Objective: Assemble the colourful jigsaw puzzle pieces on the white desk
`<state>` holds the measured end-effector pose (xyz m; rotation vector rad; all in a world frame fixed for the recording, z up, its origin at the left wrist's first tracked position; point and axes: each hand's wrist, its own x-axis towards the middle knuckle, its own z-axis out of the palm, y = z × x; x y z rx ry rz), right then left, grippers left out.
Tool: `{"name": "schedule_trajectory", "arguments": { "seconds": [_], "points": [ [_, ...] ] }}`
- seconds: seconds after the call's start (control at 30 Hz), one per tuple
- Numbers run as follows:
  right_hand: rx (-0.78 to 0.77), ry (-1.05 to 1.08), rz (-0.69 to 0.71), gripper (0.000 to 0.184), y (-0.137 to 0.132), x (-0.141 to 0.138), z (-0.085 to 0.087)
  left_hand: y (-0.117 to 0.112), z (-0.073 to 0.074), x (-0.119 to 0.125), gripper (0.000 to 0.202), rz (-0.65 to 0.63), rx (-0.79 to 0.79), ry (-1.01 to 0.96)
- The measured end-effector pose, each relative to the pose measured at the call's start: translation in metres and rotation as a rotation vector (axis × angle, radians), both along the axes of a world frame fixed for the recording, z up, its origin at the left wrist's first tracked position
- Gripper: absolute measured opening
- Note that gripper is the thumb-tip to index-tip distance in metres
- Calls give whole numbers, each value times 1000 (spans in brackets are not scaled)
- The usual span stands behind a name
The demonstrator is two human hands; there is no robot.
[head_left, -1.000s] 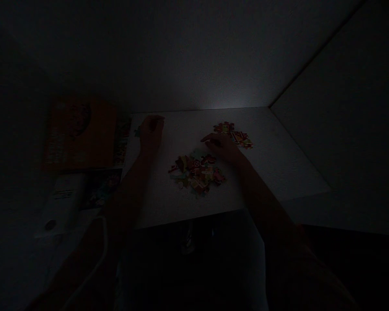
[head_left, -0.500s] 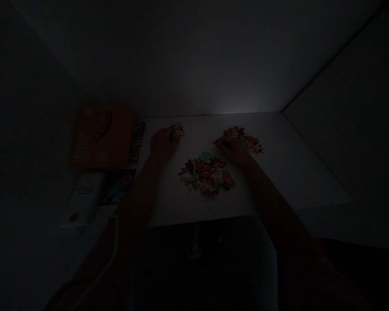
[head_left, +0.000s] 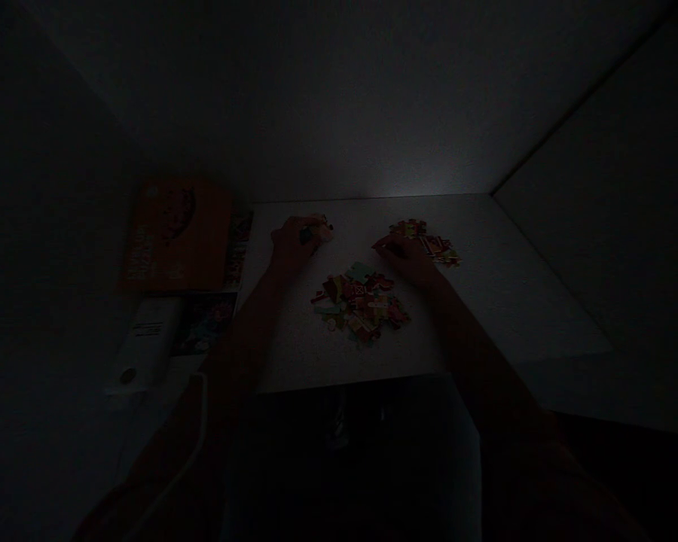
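The scene is very dark. A heap of colourful puzzle pieces (head_left: 361,302) lies in the middle of a white board (head_left: 486,301). A smaller cluster of pieces (head_left: 432,242) sits at the back right. My left hand (head_left: 298,242) is closed at the back left of the board, fingers curled around what looks like a small puzzle piece. My right hand (head_left: 405,254) rests between the two groups of pieces, fingers bent down at the edge of the smaller cluster; whether it grips anything is too dark to see.
An orange puzzle box (head_left: 175,235) lies left of the board, with printed sheets (head_left: 206,322) beside it. A white oblong object (head_left: 141,348) lies nearer on the left. Pale walls close in behind and on the right.
My left hand moved right along the board's back and now holds a small piece near its fingertips. My right hand shifted from the central heap toward the smaller back cluster.
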<state>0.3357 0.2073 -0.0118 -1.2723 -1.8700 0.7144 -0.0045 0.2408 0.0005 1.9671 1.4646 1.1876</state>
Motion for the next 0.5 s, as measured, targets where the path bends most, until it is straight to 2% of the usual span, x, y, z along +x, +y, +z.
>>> {"name": "schedule_trajectory", "arguments": {
  "seconds": [0.1,0.23,0.37,0.5],
  "points": [
    [-22,12,-1,45,-1,-2,2,-1,2,8,34,-75,-23,-196],
    [-27,36,-21,52,-4,-7,6,-4,0,25,56,-170,-108,-284],
    [-9,50,24,54,-8,-15,12,-11,-2,39,44,-228,-158,-231],
    [-23,63,41,54,-7,-17,14,-11,-2,41,32,-303,-193,-257]
  ]
}}
